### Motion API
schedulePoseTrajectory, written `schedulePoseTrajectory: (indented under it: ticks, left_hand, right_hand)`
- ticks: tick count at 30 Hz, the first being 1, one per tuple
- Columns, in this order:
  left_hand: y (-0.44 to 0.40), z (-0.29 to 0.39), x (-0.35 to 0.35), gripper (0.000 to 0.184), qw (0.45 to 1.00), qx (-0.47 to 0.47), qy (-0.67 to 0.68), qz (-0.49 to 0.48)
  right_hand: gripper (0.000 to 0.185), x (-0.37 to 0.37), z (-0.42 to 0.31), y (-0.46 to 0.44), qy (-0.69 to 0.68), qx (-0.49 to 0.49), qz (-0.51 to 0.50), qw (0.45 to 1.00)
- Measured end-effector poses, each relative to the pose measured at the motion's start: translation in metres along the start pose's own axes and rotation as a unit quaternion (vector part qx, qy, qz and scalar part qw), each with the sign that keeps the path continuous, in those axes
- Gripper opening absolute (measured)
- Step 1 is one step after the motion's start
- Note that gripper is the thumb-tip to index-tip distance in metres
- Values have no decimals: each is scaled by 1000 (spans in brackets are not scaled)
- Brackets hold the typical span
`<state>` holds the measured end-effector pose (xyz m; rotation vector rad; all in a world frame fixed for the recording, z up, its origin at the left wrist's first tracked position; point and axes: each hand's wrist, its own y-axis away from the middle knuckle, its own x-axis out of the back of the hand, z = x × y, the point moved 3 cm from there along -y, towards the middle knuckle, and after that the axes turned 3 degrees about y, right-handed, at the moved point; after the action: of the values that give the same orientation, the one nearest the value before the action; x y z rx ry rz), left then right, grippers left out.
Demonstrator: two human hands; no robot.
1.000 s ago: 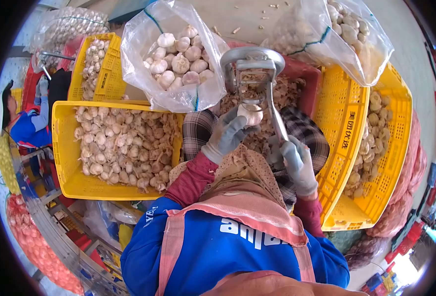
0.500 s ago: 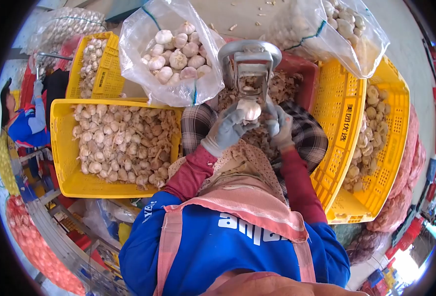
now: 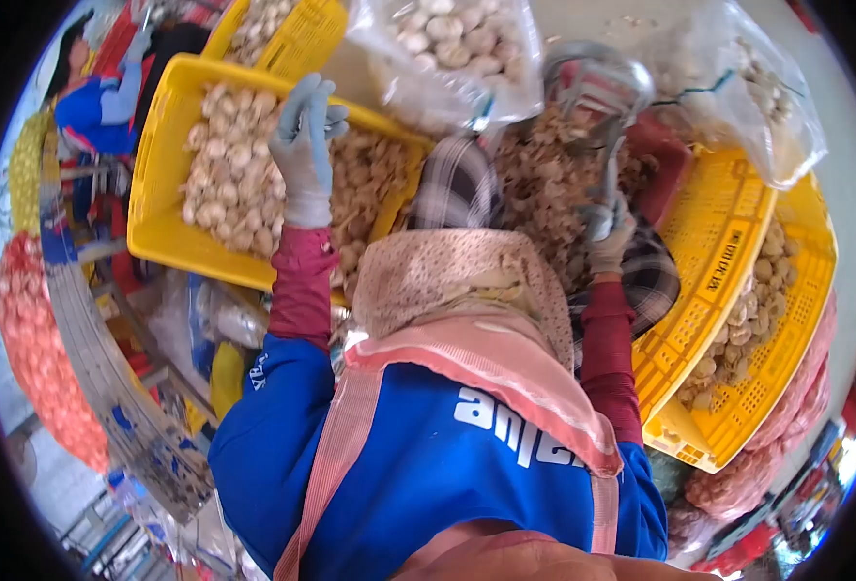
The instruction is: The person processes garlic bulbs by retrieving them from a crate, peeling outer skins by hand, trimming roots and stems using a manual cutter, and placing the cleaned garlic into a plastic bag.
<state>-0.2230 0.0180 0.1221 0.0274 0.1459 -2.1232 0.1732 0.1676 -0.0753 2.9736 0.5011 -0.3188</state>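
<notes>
My left hand [image 3: 304, 145], in a grey glove, is raised over the yellow crate [image 3: 162, 160] on the left. Its fingers are partly bent and apart, with no bulb visible in them. Below it lie many garlic bulbs [image 3: 225, 184]. My right hand [image 3: 607, 237], gloved too, is closed around the lower end of the metal handle [image 3: 610, 160] of a clamp-like metal device [image 3: 597, 82]. The device stands over a red tub [image 3: 662, 160] full of garlic skins and trimmings [image 3: 549, 179], between my knees. Blur hides the finer detail of the right fingers.
On the right stand yellow crates [image 3: 704, 276] with more garlic [image 3: 762, 281]. Clear plastic bags of bulbs [image 3: 462, 44] sit beyond the device. Another person [image 3: 99, 111] works at the far left, near a red net sack [image 3: 45, 339].
My left hand has left the device and swung left over the crate. The pale bulb held at the device no longer shows. My right hand stays by the handle. The view has shifted.
</notes>
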Motion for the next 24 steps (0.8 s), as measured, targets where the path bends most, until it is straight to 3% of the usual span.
schedulePoseTrajectory:
  ticks: [1, 3, 5, 6, 7, 8, 10, 11, 13, 14, 16, 20, 21, 23, 24]
  left_hand:
    - [-1, -25, 32, 27, 999, 19, -11, 34]
    - [-3, -89, 106, 27, 987, 118, -100, 46]
    - [14, -157, 165, 29, 933, 74, -351, 9]
    - [28, -157, 162, 35, 892, 142, -427, -41]
    - [43, -155, 155, 42, 839, 207, -494, -94]
    - [47, -170, 156, 42, 840, 212, -492, -92]
    - [54, -208, 155, 53, 725, 153, -634, -222]
    - [55, -213, 149, 53, 726, 157, -632, -221]
    - [53, -225, 130, 65, 643, 189, -702, -241]
    - [46, -220, 118, 70, 632, 243, -700, -228]
    - [35, -225, 104, 76, 609, 227, -713, -262]
    - [37, -248, 103, 91, 534, 232, -752, -309]
    - [39, -249, 106, 91, 536, 231, -751, -309]
    - [41, -214, 100, 83, 559, 330, -699, -300]
    - [45, -280, 140, 78, 585, 254, -688, -346]
  right_hand:
    - [21, -14, -31, 8, 262, 96, 16, 960]
    - [28, -21, -37, 9, 212, 83, 29, 973]
    - [33, -12, -29, 7, 221, 89, 27, 971]
    - [35, -6, -25, 6, 251, 105, 36, 962]
    - [42, -3, -16, 2, 182, 81, 51, 979]
    - [45, 1, -12, 0, 146, 86, 55, 984]
    - [51, 6, -11, -3, 125, 93, 39, 987]
    - [52, 2, -16, -1, 153, 86, 48, 983]
    - [55, -12, -34, 5, 243, 88, 66, 964]
    - [55, -8, -30, 5, 246, 94, 69, 962]
    - [54, -4, -30, 6, 288, 94, 72, 950]
    - [43, -14, -31, 9, 252, 103, 64, 960]
    - [38, -13, -31, 9, 238, 68, 74, 966]
    - [31, -2, -22, 11, 180, 43, 69, 980]
    - [30, 8, -9, 9, 21, 8, 35, 999]
